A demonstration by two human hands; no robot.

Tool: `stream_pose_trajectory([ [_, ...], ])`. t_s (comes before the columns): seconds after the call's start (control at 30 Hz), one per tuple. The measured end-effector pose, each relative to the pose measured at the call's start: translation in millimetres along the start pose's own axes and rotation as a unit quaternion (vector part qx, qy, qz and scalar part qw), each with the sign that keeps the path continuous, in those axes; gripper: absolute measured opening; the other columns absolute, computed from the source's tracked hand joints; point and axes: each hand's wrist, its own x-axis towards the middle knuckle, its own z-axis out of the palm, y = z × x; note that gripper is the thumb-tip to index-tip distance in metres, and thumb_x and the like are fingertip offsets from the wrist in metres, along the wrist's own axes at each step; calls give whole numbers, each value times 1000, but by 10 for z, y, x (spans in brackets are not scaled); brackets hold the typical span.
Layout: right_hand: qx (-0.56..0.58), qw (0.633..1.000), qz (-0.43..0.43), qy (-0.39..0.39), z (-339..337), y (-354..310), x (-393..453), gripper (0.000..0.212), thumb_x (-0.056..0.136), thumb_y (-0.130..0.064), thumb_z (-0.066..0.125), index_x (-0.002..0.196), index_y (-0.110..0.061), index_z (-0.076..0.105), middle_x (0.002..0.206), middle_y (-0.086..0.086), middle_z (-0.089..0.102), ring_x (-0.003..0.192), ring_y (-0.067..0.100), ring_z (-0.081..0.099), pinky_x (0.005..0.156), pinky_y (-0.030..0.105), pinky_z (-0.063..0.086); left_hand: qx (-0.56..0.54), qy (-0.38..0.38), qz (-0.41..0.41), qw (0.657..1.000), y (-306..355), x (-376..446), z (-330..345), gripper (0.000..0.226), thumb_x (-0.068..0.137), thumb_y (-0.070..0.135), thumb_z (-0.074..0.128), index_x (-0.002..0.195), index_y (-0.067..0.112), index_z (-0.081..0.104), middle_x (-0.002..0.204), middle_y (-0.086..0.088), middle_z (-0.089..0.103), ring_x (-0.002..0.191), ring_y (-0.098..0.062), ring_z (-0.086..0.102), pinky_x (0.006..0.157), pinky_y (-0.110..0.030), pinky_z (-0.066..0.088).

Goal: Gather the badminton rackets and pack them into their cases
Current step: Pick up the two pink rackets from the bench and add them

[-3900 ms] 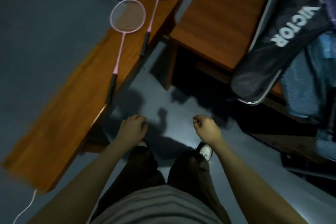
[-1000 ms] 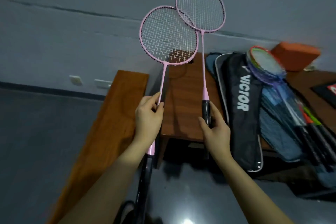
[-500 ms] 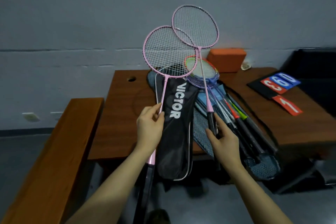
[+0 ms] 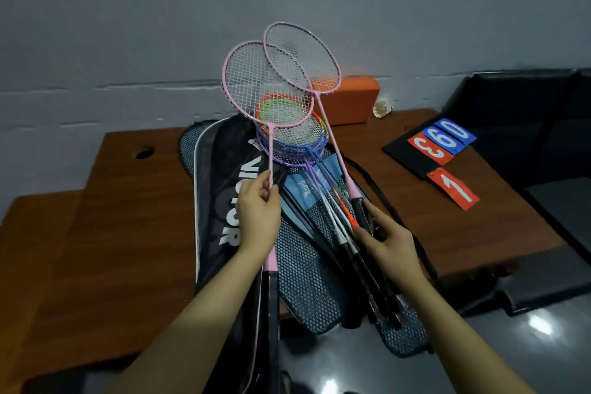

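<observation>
Two bare forearms, no sleeves in view, left grip, right grip (no rings or watch)

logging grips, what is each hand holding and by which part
Left hand pinches one pink racket by its shaft; right hand holds the other pink racket by its black handle.

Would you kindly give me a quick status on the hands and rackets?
Left hand pinches one pink racket by its shaft. Right hand grips second pink racket at handle. Victor case closed on table; loose rackets piled alongside.
</observation>
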Motion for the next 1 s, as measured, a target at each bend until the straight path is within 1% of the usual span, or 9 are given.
stream_pose_trajectory([
  [0.07, 2, 1000, 9, -18, -97, 146, 70, 53, 83, -14, 70, 132, -24, 53, 120, -8, 63, 108, -1, 57, 90, 18, 49, 10, 3, -7, 1000, -10, 2, 175, 31, 88, 5, 55, 119, 6, 60, 93, -8, 52, 69, -14, 52, 69, -13, 35],
  [0.17, 7, 999, -5, -37, -235, 401, 193, 52, 82, -11, 70, 130, -25, 54, 122, -18, 57, 108, -21, 48, 92, 5, 40, 26, 20, -24, 999, -66, -8, 403, 31, 89, 6, 54, 120, 6, 59, 92, -8, 51, 74, -23, 54, 73, -21, 40],
  [0.33, 15, 997, -10, -77, -429, 831, 384, 52, 82, -12, 71, 130, -22, 55, 128, -14, 57, 119, -6, 50, 96, 6, 36, 50, 35, -75, 995, -103, -108, 783, 32, 91, 11, 53, 123, 8, 57, 96, -7, 51, 78, -20, 53, 77, -34, 46],
  [0.53, 18, 993, -34, -116, -846, 1163, 628, 55, 80, -9, 72, 128, -27, 54, 127, -14, 58, 119, -6, 51, 99, 11, 39, 8, 10, -156, 988, -35, -176, 1578, 36, 93, 10, 49, 129, 7, 51, 116, -10, 53, 92, -18, 55, 85, -27, 44],
  [0.67, 12, 988, -42, -150, -1019, 1325, 747, 55, 79, -11, 73, 128, -29, 54, 123, -20, 57, 116, -8, 52, 96, 11, 40, 31, -53, -169, 984, 0, -79, 1948, 39, 91, 10, 48, 130, 10, 49, 99, -9, 55, 70, -18, 50, 63, -20, 39],
  [0.73, 14, 986, -40, -164, -1058, 1383, 798, 54, 80, -14, 73, 128, -29, 55, 123, -18, 58, 115, -7, 52, 96, 12, 41, 40, -122, -198, 972, 28, -44, 2028, 51, 92, 12, 51, 141, 9, 34, 118, -8, 53, 94, -24, 55, 76, -25, 41],
  [0.8, 21, 983, -37, -177, -1068, 1426, 839, 53, 80, -16, 73, 129, -28, 55, 125, -17, 58, 117, -5, 52, 98, 14, 41, 103, -202, -192, 955, -23, -60, 2051, 61, 92, 13, 53, 145, 8, 24, 143, -12, 37, 116, -23, 48, 94, -30, 39],
  [0.9, 37, 977, -35, -207, -1044, 1494, 833, 54, 82, -18, 71, 130, -31, 52, 128, -18, 57, 120, -3, 51, 101, 18, 41, 220, -254, -127, 933, -178, -240, 2011, 61, 89, 14, 56, 143, 6, 27, 149, -15, 28, 133, -24, 31, 111, -31, 22],
  [1.0, 24, 971, -35, -234, -980, 1554, 782, 54, 84, -28, 68, 134, -31, 49, 131, -16, 56, 119, 2, 54, 100, 29, 45, 218, -227, -114, 942, -236, -570, 1946, 59, 91, 19, 54, 142, 7, 28, 145, -11, 27, 136, -25, 24, 113, -30, 16],
])
